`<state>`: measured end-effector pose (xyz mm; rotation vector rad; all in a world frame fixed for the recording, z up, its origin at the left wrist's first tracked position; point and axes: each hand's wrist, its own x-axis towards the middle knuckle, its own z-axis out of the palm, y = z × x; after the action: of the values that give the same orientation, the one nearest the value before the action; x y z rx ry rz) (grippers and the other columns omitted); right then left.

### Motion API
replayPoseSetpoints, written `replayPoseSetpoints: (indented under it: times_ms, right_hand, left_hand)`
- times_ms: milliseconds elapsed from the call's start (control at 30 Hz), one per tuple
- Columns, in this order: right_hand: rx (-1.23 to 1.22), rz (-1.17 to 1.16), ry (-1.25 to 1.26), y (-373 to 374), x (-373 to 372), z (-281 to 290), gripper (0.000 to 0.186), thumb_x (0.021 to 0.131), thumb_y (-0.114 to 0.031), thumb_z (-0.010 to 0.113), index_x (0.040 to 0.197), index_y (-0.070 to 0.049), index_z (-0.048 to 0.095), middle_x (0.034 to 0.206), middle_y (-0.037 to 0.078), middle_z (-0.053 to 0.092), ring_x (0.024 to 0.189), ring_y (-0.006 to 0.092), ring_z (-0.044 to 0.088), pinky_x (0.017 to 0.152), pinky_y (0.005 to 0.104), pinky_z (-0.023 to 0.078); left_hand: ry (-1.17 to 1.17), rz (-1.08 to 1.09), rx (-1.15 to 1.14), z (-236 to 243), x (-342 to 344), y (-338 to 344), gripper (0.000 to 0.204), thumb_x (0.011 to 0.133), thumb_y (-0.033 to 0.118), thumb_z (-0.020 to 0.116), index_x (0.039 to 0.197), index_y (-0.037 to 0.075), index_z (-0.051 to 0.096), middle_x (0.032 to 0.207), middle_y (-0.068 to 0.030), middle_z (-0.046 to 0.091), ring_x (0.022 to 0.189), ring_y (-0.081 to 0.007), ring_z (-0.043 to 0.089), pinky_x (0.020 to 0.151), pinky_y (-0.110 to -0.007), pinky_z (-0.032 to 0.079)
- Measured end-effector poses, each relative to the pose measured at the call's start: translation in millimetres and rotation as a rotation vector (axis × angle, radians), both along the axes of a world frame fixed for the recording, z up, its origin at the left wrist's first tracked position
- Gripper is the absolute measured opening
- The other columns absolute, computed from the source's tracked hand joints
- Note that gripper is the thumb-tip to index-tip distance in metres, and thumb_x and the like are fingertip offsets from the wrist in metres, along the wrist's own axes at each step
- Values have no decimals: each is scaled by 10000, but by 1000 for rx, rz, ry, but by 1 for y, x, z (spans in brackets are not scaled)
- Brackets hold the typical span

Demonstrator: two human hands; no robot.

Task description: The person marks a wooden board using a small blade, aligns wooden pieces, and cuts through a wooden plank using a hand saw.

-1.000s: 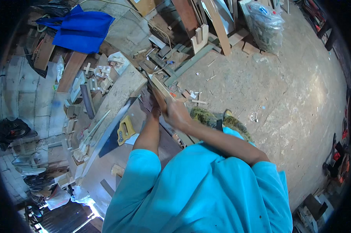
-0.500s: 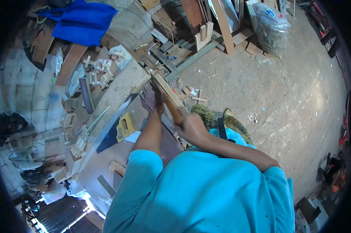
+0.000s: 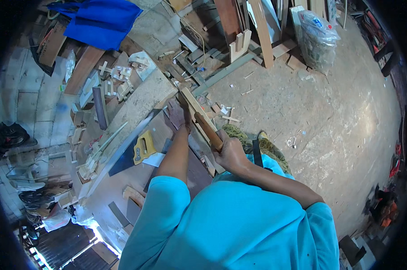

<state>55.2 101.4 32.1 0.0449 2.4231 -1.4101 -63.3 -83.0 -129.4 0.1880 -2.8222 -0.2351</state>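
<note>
My left hand (image 3: 179, 113) lies at the left side of a long pale wooden strip (image 3: 190, 98), its fingers appearing stretched out on the work surface. My right hand (image 3: 229, 152) is closed on a brown wooden-handled tool (image 3: 206, 127), which lies along the strip; its far end is hard to make out. To the left, a handsaw with a yellow handle (image 3: 148, 145) rests on a brown board (image 3: 167, 180), beside a speckled pale plank (image 3: 147, 99).
A blue bag (image 3: 100, 24), offcuts (image 3: 120, 74) and a dark plastic bundle (image 3: 12, 139) lie left. Leaning boards (image 3: 262, 36) and a filled clear sack (image 3: 318, 45) stand at the back. The concrete floor (image 3: 338, 135) stretches right, scattered with scraps.
My right hand and the tool have moved back toward my body and to the right. My left hand, earlier mostly hidden behind the tool, now shows more.
</note>
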Motion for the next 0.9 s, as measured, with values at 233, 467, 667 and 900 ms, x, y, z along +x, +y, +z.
replayPoseSetpoints:
  times_ms: [233, 467, 667, 900]
  right_hand:
    - [27, 9, 271, -13, -24, -14, 350, 659, -89, 593, 954, -2, 423, 639, 243, 545, 615, 406, 551, 551, 468, 434]
    - [12, 92, 228, 14, 5, -4, 387, 637, -105, 617, 948, 4, 415, 630, 250, 541, 605, 408, 548, 550, 470, 435]
    - [8, 29, 274, -6, -22, -4, 373, 625, -102, 622, 912, 13, 413, 621, 241, 541, 609, 412, 549, 545, 467, 439]
    - [-41, 83, 200, 18, -1, 2, 346, 638, -124, 624, 888, 10, 425, 631, 237, 548, 592, 402, 555, 528, 452, 442]
  left_hand:
    - [-83, -28, 13, 13, -8, 4, 311, 777, 207, 474, 1040, 42, 472, 948, -114, 501, 933, -293, 466, 834, -384, 354]
    - [-377, 122, 205, -7, -7, -6, 442, 827, 341, 373, 1164, 61, 435, 1169, -132, 444, 1131, -275, 376, 951, -354, 275]
    - [126, 13, -65, -51, -17, -18, 425, 828, 340, 365, 1127, 54, 458, 1144, -113, 462, 1090, -248, 409, 912, -345, 302]
    - [-246, 69, -30, 21, 1, 11, 356, 819, 254, 387, 1119, 75, 459, 1106, -101, 475, 1035, -240, 441, 861, -338, 342]
